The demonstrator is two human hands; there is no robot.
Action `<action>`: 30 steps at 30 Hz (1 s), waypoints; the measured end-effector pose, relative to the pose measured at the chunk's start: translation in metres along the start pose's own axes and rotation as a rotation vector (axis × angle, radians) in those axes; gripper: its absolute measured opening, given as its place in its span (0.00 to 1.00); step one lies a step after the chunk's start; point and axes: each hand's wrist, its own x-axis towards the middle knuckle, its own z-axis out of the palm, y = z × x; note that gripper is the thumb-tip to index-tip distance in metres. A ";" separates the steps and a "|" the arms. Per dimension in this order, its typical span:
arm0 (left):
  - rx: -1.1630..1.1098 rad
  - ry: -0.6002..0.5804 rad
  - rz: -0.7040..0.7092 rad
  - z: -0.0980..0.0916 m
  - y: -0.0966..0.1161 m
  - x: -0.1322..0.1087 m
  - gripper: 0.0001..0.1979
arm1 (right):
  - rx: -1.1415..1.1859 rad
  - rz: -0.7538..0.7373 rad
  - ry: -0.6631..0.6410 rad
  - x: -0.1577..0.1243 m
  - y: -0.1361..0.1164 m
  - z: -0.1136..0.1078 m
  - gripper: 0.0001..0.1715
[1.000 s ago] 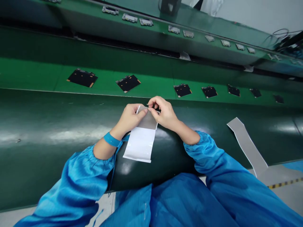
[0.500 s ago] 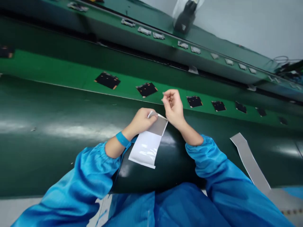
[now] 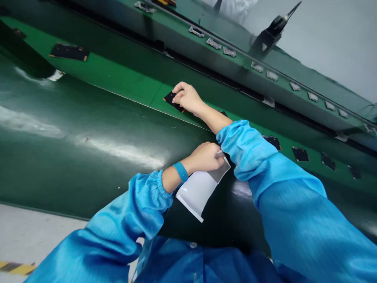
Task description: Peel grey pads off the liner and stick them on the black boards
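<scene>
My left hand [image 3: 207,157] is closed on a grey and white sheet [image 3: 197,190], which looks like sticker backing paper. The thumb presses on its grey upper part, and the glossy white part hangs down over the dark green work surface. Farther forward, my right hand [image 3: 187,98] is over a flat black board [image 3: 173,105] with small orange marks at its corners. Thumb and forefinger are pinched close together at the board; whatever they hold is too small to make out. The hand hides part of this board.
More black boards [image 3: 69,52] lie along the green belt [image 3: 118,84], several of them on the right [image 3: 300,154]. A raised ledge behind carries several small metallic parts [image 3: 213,43]. A black device [image 3: 268,37] stands beyond it. At left, a dark tube-like object [image 3: 26,51] reaches over the surface.
My right hand has moved left and forward from beside the sheet to a black board on the belt. My left hand still holds the sheet. The view has turned toward the left.
</scene>
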 end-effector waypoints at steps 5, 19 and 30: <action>0.056 -0.017 0.037 0.002 -0.001 0.000 0.12 | -0.102 0.010 0.054 0.020 0.000 0.015 0.22; 0.056 -0.039 0.007 0.000 0.003 -0.001 0.13 | -0.147 0.007 0.177 0.013 0.024 0.007 0.21; 0.135 -0.064 -0.034 0.000 0.005 0.000 0.07 | -0.216 0.006 0.200 -0.001 0.031 -0.008 0.20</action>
